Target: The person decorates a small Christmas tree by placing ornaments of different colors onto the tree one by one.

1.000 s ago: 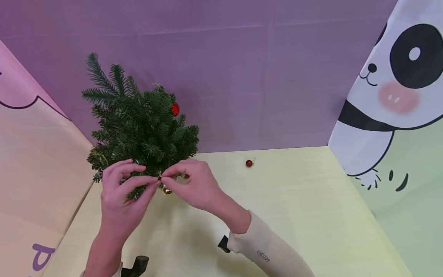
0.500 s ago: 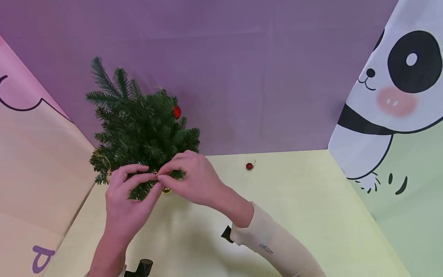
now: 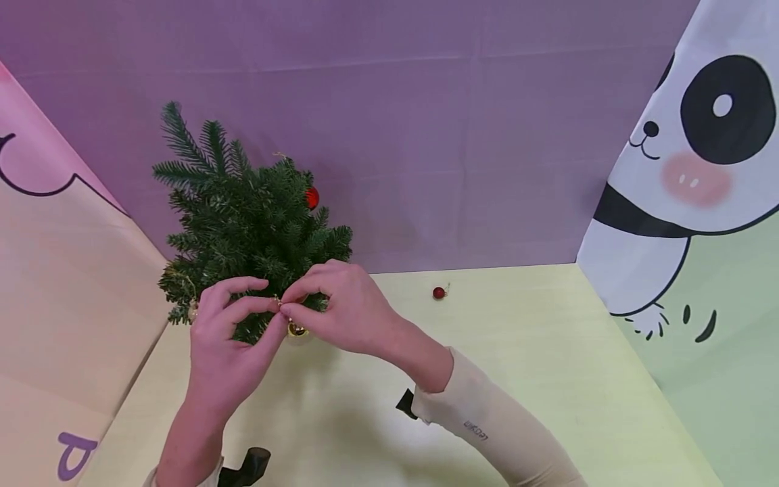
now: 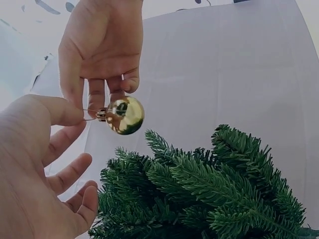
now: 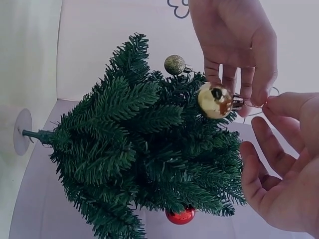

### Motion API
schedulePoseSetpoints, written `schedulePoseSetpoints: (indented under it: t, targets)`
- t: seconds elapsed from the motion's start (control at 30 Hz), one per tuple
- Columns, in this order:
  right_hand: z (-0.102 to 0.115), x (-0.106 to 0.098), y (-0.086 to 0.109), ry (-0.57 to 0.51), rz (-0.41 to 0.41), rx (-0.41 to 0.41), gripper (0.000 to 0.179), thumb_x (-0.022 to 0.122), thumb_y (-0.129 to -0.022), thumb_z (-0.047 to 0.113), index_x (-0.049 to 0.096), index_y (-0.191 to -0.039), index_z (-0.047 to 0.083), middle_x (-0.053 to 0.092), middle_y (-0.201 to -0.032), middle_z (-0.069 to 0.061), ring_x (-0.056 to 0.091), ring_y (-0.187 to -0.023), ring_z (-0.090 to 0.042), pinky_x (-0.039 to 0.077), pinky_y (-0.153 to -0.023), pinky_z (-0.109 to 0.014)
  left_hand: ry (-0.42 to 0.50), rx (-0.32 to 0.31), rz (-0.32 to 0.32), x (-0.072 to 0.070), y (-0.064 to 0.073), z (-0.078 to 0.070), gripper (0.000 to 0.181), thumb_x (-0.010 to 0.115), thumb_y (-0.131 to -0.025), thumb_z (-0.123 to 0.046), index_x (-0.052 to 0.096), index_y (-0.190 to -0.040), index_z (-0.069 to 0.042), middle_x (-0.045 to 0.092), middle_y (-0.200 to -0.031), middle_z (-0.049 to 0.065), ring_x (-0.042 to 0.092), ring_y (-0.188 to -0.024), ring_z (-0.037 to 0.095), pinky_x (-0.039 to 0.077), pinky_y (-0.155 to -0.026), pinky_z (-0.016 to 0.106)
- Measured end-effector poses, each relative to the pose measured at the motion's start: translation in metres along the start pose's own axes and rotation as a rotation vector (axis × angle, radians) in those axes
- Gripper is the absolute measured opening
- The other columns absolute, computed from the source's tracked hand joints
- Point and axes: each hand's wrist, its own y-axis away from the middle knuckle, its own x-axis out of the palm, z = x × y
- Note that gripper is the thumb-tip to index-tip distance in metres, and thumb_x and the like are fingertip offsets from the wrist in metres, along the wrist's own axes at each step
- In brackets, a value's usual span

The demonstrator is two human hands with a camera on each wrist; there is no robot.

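A shiny gold Christmas ball (image 3: 297, 329) hangs by a thin string loop in front of the small artificial Christmas tree (image 3: 243, 223). My left hand (image 3: 234, 348) pinches the string by thumb and forefinger, the other fingers spread. Fingertip to fingertip with it, my right hand (image 3: 347, 308) pinches the same string. In the left wrist view the gold ball (image 4: 125, 115) dangles from its cap, apart from the branches. The right wrist view puts the ball (image 5: 215, 99) close to the branch tips. Fingertips hide part of the string.
A red ball (image 3: 312, 197) hangs on the tree's right side, and a glittery gold ball (image 5: 175, 64) on another branch. On the pale table (image 3: 517, 365) lies a small dark red ball (image 3: 439, 293). Printed cloth walls enclose the back and sides.
Both hands have moved slightly up and to the right, still together at the string. More of the gold ball shows below the fingers now. The head view has shifted slightly.
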Motion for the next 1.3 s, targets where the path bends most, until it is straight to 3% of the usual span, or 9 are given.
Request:
schedulePoseSetpoints:
  t: [0.17,0.37,0.67,0.87,1.1,1.3]
  targets:
    - [-0.003,-0.002,-0.002,0.014,0.01,0.005,0.009,0.069,-0.09,0.015,0.077,-0.093,0.017,0.067,-0.085,0.011,0.053,-0.078,-0.002,0.041,-0.068,-0.017,-0.021,-0.023,-0.008,-0.003,-0.004,-0.002,0.004,0.071,-0.076,-0.004,0.071,-0.076,-0.008,0.063,-0.108,0.017,0.047,-0.109,0.035,0.031,-0.086,0.044]
    - [-0.005,-0.005,-0.011,0.065,0.012,-0.017,0.009,0.067,-0.092,0.016,0.076,-0.094,0.015,0.068,-0.087,0.01,0.054,-0.075,-0.002,0.041,-0.068,-0.017,-0.083,-0.007,-0.06,-0.007,-0.014,-0.001,0.003,0.07,-0.077,-0.006,0.07,-0.074,-0.005,0.062,-0.107,0.02,0.048,-0.108,0.039,0.03,-0.087,0.052]
    - [-0.009,-0.004,-0.021,0.112,0.011,0.087,0.013,0.066,-0.093,0.021,0.077,-0.098,0.017,0.068,-0.089,0.009,0.054,-0.072,-0.001,0.042,-0.061,-0.016,-0.169,0.0,-0.08,-0.006,-0.024,0.0,0.008,0.07,-0.079,-0.009,0.07,-0.075,-0.002,0.062,-0.105,0.022,0.047,-0.105,0.044,0.029,-0.092,0.055]
    - [-0.008,-0.001,-0.029,0.177,0.009,0.09,0.014,0.065,-0.094,0.023,0.077,-0.099,0.019,0.067,-0.089,0.012,0.055,-0.074,0.0,0.041,-0.063,-0.014,-0.228,-0.011,-0.102,-0.007,-0.027,-0.003,0.01,0.07,-0.081,-0.009,0.072,-0.079,0.001,0.063,-0.099,0.021,0.05,-0.098,0.043,0.032,-0.086,0.054]
    - [-0.008,0.001,-0.037,0.237,0.044,0.117,0.016,0.063,-0.095,0.026,0.077,-0.101,0.02,0.067,-0.089,0.011,0.059,-0.076,-0.005,0.042,-0.061,-0.014,-0.274,-0.083,-0.099,-0.005,-0.026,-0.008,0.005,0.072,-0.081,-0.004,0.071,-0.081,0.0,0.063,-0.093,0.017,0.053,-0.088,0.039,0.037,-0.077,0.052]
    - [-0.01,0.002,-0.039,0.24,0.044,0.144,0.017,0.062,-0.096,0.025,0.076,-0.101,0.02,0.067,-0.088,0.011,0.056,-0.074,-0.003,0.042,-0.059,-0.015,-0.338,-0.185,-0.047,-0.003,-0.029,-0.012,0.011,0.069,-0.086,-0.009,0.072,-0.086,0.001,0.063,-0.092,0.017,0.052,-0.09,0.038,0.039,-0.078,0.051]
